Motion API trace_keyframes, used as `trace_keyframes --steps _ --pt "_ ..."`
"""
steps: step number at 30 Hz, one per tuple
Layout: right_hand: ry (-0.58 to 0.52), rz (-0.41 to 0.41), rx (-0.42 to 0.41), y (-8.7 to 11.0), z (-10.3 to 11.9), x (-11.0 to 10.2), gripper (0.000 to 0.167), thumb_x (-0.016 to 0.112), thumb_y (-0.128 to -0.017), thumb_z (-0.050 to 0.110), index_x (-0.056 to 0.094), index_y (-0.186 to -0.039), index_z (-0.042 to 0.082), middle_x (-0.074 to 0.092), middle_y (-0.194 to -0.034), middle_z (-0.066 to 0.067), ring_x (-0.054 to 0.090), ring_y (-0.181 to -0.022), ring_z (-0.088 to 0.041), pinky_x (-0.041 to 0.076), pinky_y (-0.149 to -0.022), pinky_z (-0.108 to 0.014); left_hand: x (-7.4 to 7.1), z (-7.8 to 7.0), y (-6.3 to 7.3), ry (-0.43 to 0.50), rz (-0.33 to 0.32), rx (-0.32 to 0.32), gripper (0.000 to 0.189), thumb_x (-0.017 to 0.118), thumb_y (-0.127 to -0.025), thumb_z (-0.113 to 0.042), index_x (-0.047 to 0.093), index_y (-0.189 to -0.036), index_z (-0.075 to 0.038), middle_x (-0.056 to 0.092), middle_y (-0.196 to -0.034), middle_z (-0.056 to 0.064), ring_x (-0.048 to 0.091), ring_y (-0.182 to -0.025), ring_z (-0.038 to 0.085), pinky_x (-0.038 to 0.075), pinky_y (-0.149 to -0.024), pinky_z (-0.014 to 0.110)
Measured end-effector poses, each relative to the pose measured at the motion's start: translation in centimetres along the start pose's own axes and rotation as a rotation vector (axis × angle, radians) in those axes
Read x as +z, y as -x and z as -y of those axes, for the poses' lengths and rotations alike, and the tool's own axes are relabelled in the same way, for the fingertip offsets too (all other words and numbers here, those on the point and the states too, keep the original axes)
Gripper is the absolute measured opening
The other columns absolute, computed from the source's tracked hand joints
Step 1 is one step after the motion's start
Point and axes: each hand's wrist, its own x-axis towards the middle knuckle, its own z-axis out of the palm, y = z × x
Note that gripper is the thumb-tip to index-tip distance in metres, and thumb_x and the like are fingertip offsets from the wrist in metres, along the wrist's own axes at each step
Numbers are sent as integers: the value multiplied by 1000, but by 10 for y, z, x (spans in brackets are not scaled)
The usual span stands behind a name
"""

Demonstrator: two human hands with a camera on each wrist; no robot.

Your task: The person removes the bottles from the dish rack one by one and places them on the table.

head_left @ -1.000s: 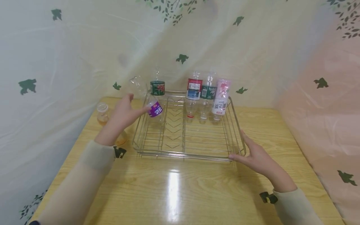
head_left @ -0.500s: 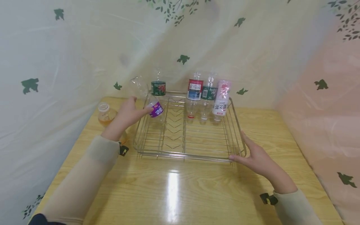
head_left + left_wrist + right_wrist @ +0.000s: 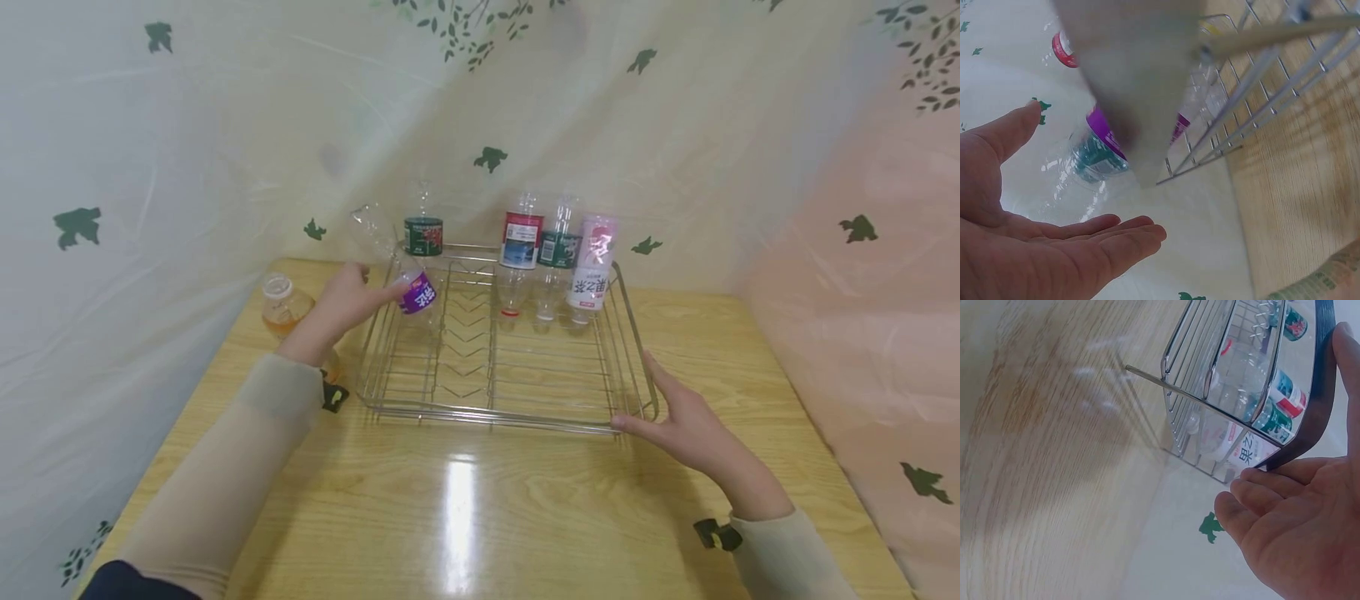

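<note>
In the head view a clear bottle with a purple label (image 3: 417, 293) leans to the left in the left back part of a wire dish rack (image 3: 491, 414). My left hand (image 3: 336, 308) is beside this bottle, thumb tip at the label. Its fingers look straight and spread from the thumb in the left wrist view, where the hand (image 3: 1054, 247) holds nothing. My right hand (image 3: 686, 421) grips the rack's front right corner, thumb at the front rim and fingers along the side. In the right wrist view the fingers (image 3: 1266, 487) lie against the rack's outside.
Behind the purple-label bottle stands a green-label bottle (image 3: 423, 236). Toward the back right of the rack are a red-label bottle (image 3: 519, 239), another green-label bottle (image 3: 557, 248) and a pink-and-white bottle (image 3: 592, 262), caps down. An amber-filled bottle (image 3: 285, 307) stands left of the rack.
My left hand and forearm have shifted slightly right, closer to the purple-label bottle, showing more of the amber-filled bottle. The right hand stays at the rack corner.
</note>
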Motion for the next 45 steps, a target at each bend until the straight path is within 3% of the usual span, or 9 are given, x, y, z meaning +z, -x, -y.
trace_keyframes --steps 6,21,32,45 --pt "-1 -2 4 -1 0 0 116 76 -87 55 2 -164 11 17 -162 -30 25 -141 -56 29 -108 -72 2 -6 -5 62 2 -18 105 68 -93 -57 17 -157 8 23 -159 33 27 -143 50 30 -111 66" --pt "9 -3 6 0 1 1 116 76 -87 56 3 -164 10 18 -161 -31 26 -140 -56 29 -108 -72 2 0 -20 91 42 -55 99 66 -93 -58 25 -154 9 33 -154 32 33 -140 49 32 -111 65" --pt "0 -9 3 0 0 1 115 76 -87 55 3 -164 12 18 -161 -30 26 -140 -56 30 -107 -72 0 -8 -28 154 46 2 77 69 -96 -45 41 -145 7 50 -140 27 43 -135 45 33 -111 62" --pt "7 -15 -2 0 -1 2 114 77 -88 54 4 -164 10 19 -160 -33 27 -139 -57 29 -108 -72 1 -4 -34 228 81 17 71 70 -97 -39 42 -148 2 49 -145 24 40 -138 42 30 -114 60"
